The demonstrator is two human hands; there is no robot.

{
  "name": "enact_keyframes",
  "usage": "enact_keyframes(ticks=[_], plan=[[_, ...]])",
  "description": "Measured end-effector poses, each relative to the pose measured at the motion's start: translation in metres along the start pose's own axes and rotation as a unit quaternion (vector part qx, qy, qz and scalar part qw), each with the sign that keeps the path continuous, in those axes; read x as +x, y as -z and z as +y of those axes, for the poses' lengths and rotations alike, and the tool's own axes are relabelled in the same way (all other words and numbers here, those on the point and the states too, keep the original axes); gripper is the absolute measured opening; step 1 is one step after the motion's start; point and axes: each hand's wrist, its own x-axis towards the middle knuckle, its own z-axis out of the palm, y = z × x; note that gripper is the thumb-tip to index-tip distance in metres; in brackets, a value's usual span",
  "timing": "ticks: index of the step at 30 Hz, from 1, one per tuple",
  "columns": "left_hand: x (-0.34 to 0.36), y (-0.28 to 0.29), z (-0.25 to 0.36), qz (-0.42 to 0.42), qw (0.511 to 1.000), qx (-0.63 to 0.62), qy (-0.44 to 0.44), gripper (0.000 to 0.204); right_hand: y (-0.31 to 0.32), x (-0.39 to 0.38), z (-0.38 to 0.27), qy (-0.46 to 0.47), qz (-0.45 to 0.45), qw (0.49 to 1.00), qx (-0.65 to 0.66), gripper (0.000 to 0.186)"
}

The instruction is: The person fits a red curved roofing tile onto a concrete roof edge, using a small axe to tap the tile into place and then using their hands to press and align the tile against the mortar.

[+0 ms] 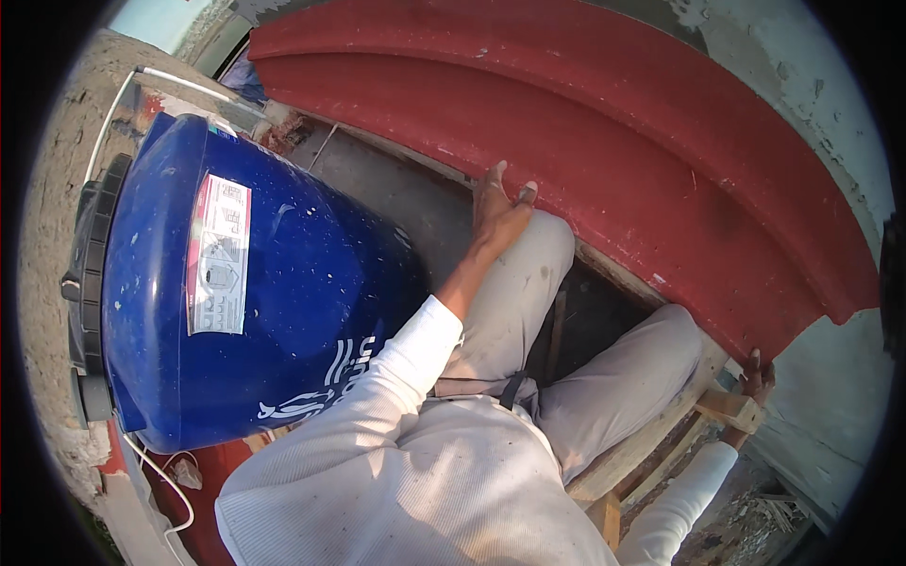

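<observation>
My left hand (500, 208) is open on my raised left knee (543, 241), fingers apart, just below the lower edge of a curved red-painted slab (585, 104). My right hand (753, 387) reaches up past a short wooden block (727, 407) to the slab's lower right corner, its fingertips apparently touching it, fingers loosely extended; part of it is behind the wood. A large blue plastic tank (264, 264) with a black lid (92, 283) lies on its side to my left, close beside my left arm.
Wooden planks (651, 434) form a frame beside and under my legs. A white hose (176, 486) runs around the tank. A rough plaster wall (57, 236) is at the far left, a grey wall (830, 396) at the right, with rubble (755, 519) below.
</observation>
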Motion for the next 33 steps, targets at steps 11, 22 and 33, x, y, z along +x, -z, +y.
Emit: enact_keyframes(ticks=[11,22,33], plan=[[-0.027,0.008,0.028,-0.153,0.983,0.100,-0.016,0.043,0.008,0.014,-0.001,0.051,-0.048,0.995,-0.067,0.075],[-0.023,0.003,0.030,-0.172,0.980,0.094,-0.029,0.039,0.025,-0.144,-0.256,0.175,0.032,0.978,0.112,0.068],[-0.019,-0.006,0.027,-0.186,0.975,0.124,0.009,0.037,-0.129,-0.303,-0.455,0.127,-0.490,0.750,0.426,0.050]])
